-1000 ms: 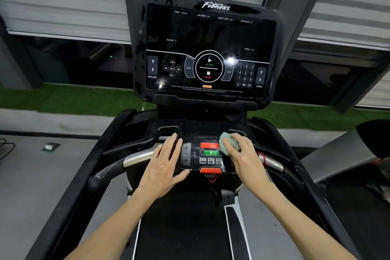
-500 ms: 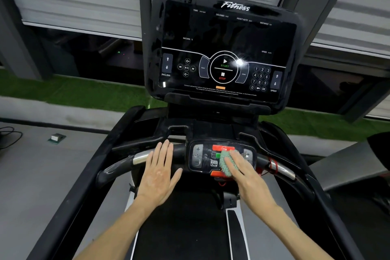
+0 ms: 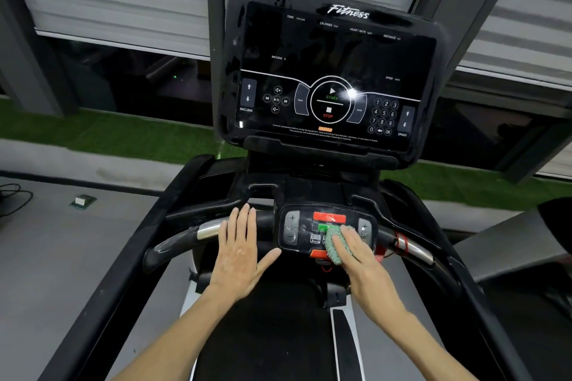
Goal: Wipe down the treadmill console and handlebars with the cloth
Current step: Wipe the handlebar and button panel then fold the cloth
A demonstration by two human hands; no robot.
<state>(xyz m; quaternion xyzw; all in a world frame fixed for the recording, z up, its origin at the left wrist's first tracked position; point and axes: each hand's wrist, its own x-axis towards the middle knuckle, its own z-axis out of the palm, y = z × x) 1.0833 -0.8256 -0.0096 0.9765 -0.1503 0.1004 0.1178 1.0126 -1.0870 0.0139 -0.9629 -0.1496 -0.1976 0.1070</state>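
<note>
- Treadmill (image 3: 309, 334): pressing the control panel (image 3: 328, 230) could trigger its buttons.
- Left hand (image 3: 240, 252): open, flat on the handlebar (image 3: 185, 237), holding nothing; could slip.
- Right hand (image 3: 360, 255): fingers flat, pressing the green cloth (image 3: 334, 246) onto the panel's right; cloth may snag the red cord (image 3: 400, 241).

Black treadmill (image 3: 192, 204) stands on smooth grey floor (image 3: 62, 272). Left of it on the floor: a small square green-edged fitting with pale top (image 3: 82, 200), and a loop of thin black cable (image 3: 14, 198) at the frame's left edge.
</note>
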